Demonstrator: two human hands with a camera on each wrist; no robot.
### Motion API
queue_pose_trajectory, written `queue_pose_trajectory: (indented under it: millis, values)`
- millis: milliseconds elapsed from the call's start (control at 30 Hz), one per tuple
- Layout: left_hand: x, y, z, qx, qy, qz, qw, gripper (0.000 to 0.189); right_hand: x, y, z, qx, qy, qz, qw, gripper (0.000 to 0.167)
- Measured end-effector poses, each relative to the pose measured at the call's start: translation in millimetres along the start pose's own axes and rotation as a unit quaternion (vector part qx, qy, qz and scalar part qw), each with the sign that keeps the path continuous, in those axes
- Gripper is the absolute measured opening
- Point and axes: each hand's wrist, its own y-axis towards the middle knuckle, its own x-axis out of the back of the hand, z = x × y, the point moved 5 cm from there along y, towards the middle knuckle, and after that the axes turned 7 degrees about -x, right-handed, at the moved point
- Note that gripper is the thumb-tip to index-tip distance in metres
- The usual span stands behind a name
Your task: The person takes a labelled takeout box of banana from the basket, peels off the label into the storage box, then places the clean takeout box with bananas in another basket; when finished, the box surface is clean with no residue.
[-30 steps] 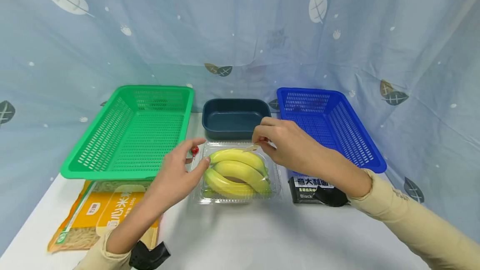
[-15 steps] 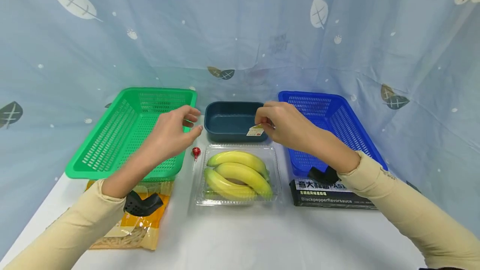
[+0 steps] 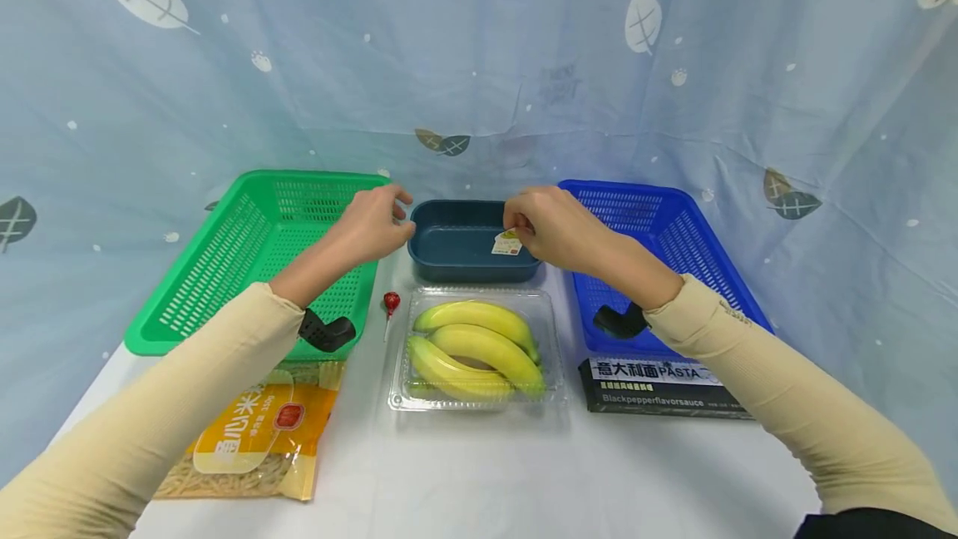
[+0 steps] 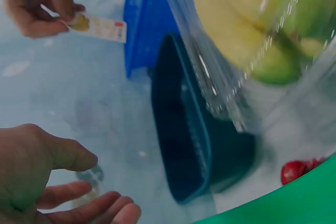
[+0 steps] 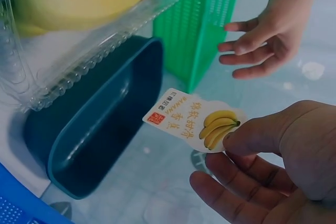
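Observation:
Between thumb and fingers my right hand [image 3: 557, 227] pinches a small banana label [image 5: 197, 121], printed with a bunch of bananas and lettering. In the head view the label overlaps the right part of a dark teal tub [image 3: 456, 260]. My left hand [image 3: 374, 223] holds nothing; its fingers are spread and relaxed near the tub's left end, over the green basket's far corner. In front of the tub, a lidded clear plastic box [image 3: 550, 356] holds several yellow bananas [image 3: 479, 343].
A green basket [image 3: 160, 318] stands at left, a blue basket [image 3: 733, 281] at right. A red lollipop [image 3: 391, 303] lies left of the clear box. An orange noodle bag [image 3: 262, 439] lies front left, a black pasta box [image 3: 659, 398] front right. A blue curtain [image 3: 479, 65] hangs behind.
My right hand has lifted the label off the banana box and carried it back over the tub. My left hand has moved away from the box, up and toward the tub's left end.

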Motion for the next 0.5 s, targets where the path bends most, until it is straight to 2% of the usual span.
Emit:
queue_pose_trajectory:
  millis: [100,267,500]
  values:
    - [-7.3,16.3,7.6,0.021,0.011,0.027,0.9994,0.046,-5.6,7.4,-5.8,-0.009,-0.005,0.010,0.9999,0.016]
    - [-18.0,39.4,17.5,0.038,0.024,0.052,0.9977,0.049,-15.7,19.0,-14.8,-0.012,0.003,0.024,0.9996,0.019]
    - [-33.7,57.2,27.1,0.058,0.034,0.085,0.9941,0.056,-33.3,34.4,-26.3,-0.033,-0.002,0.056,0.9979,0.022]
